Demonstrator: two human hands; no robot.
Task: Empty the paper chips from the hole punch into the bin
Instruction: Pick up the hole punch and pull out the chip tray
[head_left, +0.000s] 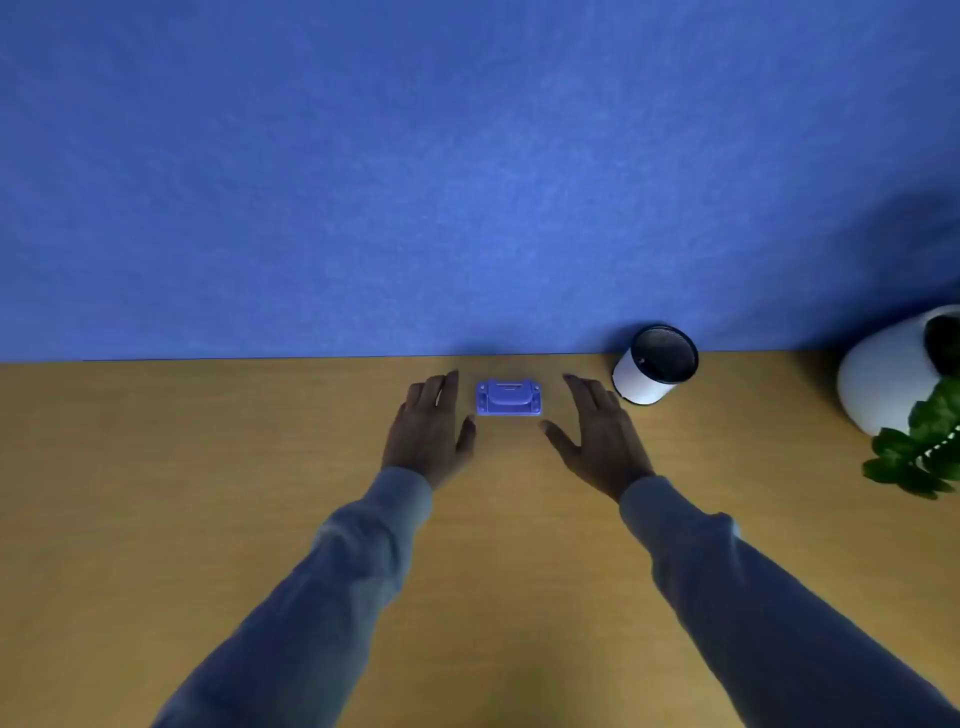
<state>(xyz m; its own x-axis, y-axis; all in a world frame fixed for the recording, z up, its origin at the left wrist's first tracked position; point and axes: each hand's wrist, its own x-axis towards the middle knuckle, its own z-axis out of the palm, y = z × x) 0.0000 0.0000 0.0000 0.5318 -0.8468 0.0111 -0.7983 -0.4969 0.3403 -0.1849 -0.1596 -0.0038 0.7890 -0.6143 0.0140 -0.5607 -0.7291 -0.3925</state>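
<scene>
Blue felt-like wall (467, 156) fills the whole upper part of the view and meets a tan wooden worktop (260, 519) along its far edge. Close to that far edge, about midway along it, sits a small blue hole punch (508, 397). Its long axis runs parallel to the far edge, left to right, and it lies flat on its base with its raised handle part on top; which way its paper slot faces I cannot tell, since the picture is soft there.

On either side of the hole punch a hand rests low over the worktop. The left hand (428, 431) is just beside the left end of the hole punch, fingers stretched toward the wall, thumb angled inward, its grip released and holding nothing. The right hand (597, 436) is near the right end, a little further off, fingers spread and thumb pointing toward the hole punch, its grip likewise released. Neither hand touches the hole punch. Both arms wear grey-blue sleeves (363, 545).

Right of the right hand, against the far edge, stands a white bin (644, 382) with a dark inside. At the right edge of the worktop is a round white pot (878, 384) with green leaves (919, 447) hanging in front of it.
</scene>
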